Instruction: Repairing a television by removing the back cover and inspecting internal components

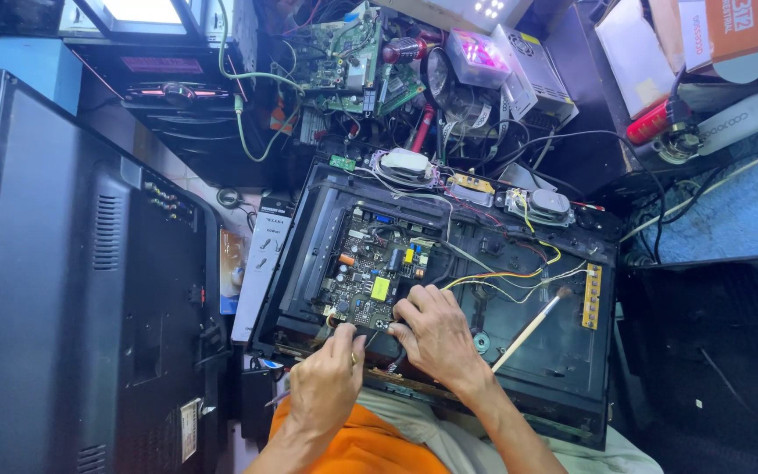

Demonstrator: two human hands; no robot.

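A: Both hands are down at the near edge of the opened television chassis [572, 386], right where the main circuit board [375, 276] ends. The set lies flat on its face with the back off, so the board faces up toward the person.

B: Left hand [326, 386] first: it comes in from below, wrist low, fingers [344, 338] curled tight. It looks pinched around something slim, perhaps a thin tool. A metal tip [275, 399] seems to poke out by the wrist, but I can't say for sure what it is.

A: And the right hand [436, 338]?

B: Forearm angled in from the lower right, palm down, knuckles up. Its fingers [410, 309] are bent and pressed on the board's near edge, beside the yellow component [381, 288]. To me that reads as bracing. Whether anything sits under them, I can't tell.

A: A small brush [532, 323] with a pale handle lies loose on the black panel, just right of that hand, within easy reach.

B: Coloured wires [502, 276] run from the board across to the yellow button strip [591, 296]. Two speakers [405, 164] sit along the far edge, and another flat television [72, 290] lies at the left.
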